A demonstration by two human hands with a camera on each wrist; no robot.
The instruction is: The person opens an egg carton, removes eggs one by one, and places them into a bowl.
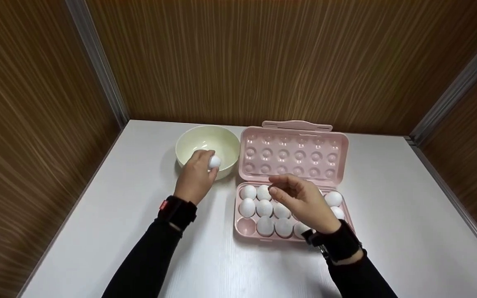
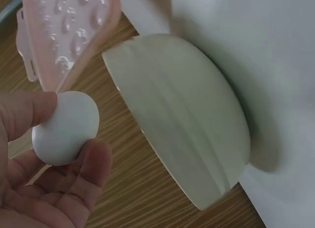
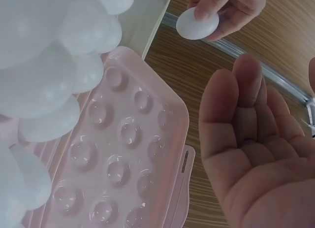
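the white table [image 1: 387,231] is carrying a pink egg box [image 1: 291,182] lying open, its rows of eggs [image 1: 264,208] sitting just under the empty right hand [image 1: 300,199], whose fingers are hanging loosely curled. the cream bowl [image 1: 193,142] is sitting directly beneath the left hand [image 1: 195,176], which is pinching a white egg [image 2: 66,127] between thumb and fingertips over the near rim. the egg is looking light, smooth and slippery (probably brittle too), so holding it around its widest middle seems safest.

eggs under right hand [image 1: 304,203]: several hidden in the tray [image 1: 240,227]
nearest eggs [image 3: 44,65]: blurred, cut off at left edge
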